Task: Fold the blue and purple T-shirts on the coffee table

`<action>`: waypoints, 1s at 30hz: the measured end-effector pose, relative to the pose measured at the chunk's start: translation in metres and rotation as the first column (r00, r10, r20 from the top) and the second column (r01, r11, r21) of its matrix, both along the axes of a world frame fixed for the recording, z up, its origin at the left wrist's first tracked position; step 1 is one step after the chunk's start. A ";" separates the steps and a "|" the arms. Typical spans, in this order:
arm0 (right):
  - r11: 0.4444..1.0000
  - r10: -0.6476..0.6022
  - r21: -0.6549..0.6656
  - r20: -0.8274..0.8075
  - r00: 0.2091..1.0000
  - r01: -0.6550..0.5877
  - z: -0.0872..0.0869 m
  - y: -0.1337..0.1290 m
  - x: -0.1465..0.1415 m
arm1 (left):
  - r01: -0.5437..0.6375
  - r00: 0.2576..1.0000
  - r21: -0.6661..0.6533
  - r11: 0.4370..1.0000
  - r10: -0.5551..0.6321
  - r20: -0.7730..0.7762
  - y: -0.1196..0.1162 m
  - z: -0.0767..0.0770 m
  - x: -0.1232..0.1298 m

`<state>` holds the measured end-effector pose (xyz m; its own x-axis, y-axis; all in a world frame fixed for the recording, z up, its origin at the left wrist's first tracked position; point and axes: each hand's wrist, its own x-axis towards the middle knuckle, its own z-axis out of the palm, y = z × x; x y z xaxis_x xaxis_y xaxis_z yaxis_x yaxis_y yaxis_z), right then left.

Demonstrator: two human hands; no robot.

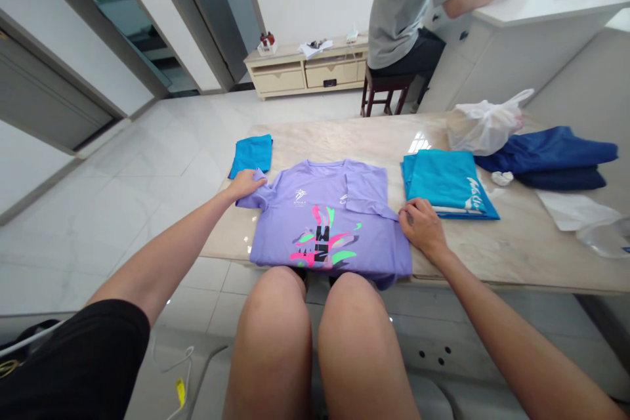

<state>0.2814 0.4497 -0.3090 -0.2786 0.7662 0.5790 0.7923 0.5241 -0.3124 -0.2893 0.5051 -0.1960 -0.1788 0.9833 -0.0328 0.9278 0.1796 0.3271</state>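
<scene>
A purple T-shirt (280, 230) with a bright pink, green and black print lies face up on the marble-look table, its right side folded inward. At its left sleeve, my left hand (246, 185) pinches the cloth, fingers closed. My right hand (420, 226) is closed on the shirt's right edge, beside a folded blue garment (438, 177) with white lettering. Past my left hand, a smaller folded blue cloth (252, 154) rests at the table's left end.
On the table (516, 249) at right are a white plastic bag (485, 125), dark blue clothing (556, 154) and clear plastic wrapping (608, 233). A person (401, 6) sits on a stool beyond the table, near a white counter (541, 10). A low cabinet (278, 82) stands behind.
</scene>
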 end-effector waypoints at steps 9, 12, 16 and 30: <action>0.998 -0.028 -0.050 0.006 1.000 0.028 0.003 -0.001 0.000 | 0.028 0.959 -0.135 0.990 0.011 0.283 0.034 0.007 0.068; 0.998 -0.029 -0.062 -0.006 1.000 0.029 0.003 -0.001 0.000 | 0.074 0.841 -0.100 0.992 -0.009 0.541 0.032 0.003 0.088; 0.997 -0.031 -0.076 0.003 1.000 0.031 0.002 -0.001 0.001 | 0.230 0.909 0.092 0.969 -0.248 0.335 0.022 -0.020 0.088; 0.994 -0.049 -0.095 0.016 0.999 0.050 0.006 -0.002 0.000 | -0.011 1.000 0.257 0.966 0.008 0.012 0.023 -0.053 0.088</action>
